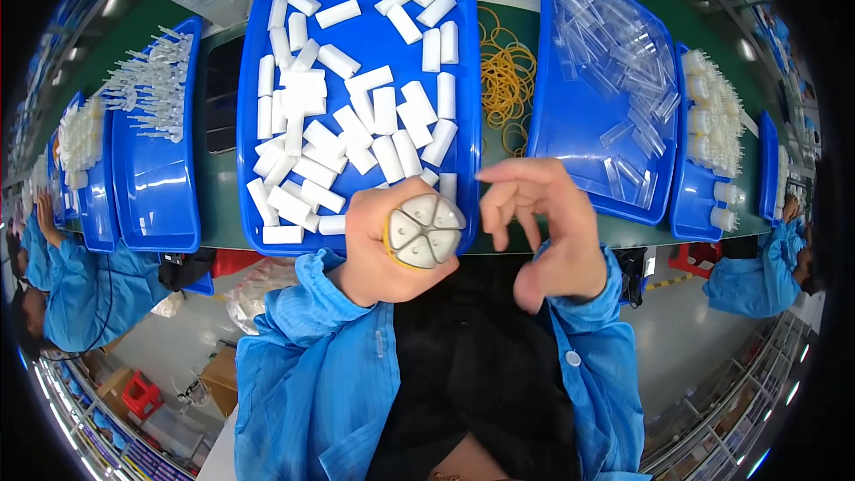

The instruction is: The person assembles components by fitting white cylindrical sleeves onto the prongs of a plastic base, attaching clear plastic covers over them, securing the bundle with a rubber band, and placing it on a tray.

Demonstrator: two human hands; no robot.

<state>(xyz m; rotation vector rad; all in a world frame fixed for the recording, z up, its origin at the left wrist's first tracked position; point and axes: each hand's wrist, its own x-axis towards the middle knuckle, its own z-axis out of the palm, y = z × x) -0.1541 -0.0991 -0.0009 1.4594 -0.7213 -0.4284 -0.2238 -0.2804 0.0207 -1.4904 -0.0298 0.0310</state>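
My left hand [367, 236] is closed around a round bundle of white wedge-shaped pieces [426, 232], whose ends face up with a small dimple in each. A yellow edge, apparently a rubber band, shows round the bundle. To the right of it, my right hand [568, 236] is raised with curled, spread fingers and nothing visible in them. Both hands are over the front edge of a blue tray [245, 125] of loose white blocks [385, 110]. Yellow rubber bands [506, 89] lie in a heap just beyond my right hand.
At the right stands a blue tray [557, 142] of clear plastic tubes [614, 44]. Farther right, another holds white parts [712, 116]. On the left, a blue tray [151, 191] carries thin white stems [160, 80]. People in blue sleeves [98, 298] work at both sides.
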